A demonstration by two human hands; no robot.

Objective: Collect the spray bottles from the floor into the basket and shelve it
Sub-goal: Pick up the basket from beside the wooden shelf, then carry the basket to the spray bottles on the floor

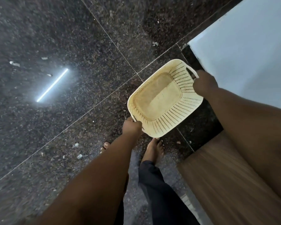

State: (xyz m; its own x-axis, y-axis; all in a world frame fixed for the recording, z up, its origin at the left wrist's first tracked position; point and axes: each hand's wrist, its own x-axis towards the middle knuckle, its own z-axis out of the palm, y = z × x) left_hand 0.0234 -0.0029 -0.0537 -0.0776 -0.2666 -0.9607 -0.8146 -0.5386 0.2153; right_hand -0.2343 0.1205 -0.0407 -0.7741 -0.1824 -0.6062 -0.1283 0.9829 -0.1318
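A cream plastic basket [178,111] with perforated sides hangs over the dark floor, tilted so its bare inside faces me. Nothing lies in it. My left hand [131,127] grips its near-left handle. My right hand [205,83] grips the handle on the far right side. No spray bottle shows in this view.
Dark speckled granite floor [63,111] with pale joint lines and scattered paper scraps [15,63]. A bright strip of light reflects off it at left. A white wall [250,54] stands at right, a wooden panel [217,176] below it. My bare feet [153,150] stand under the basket.
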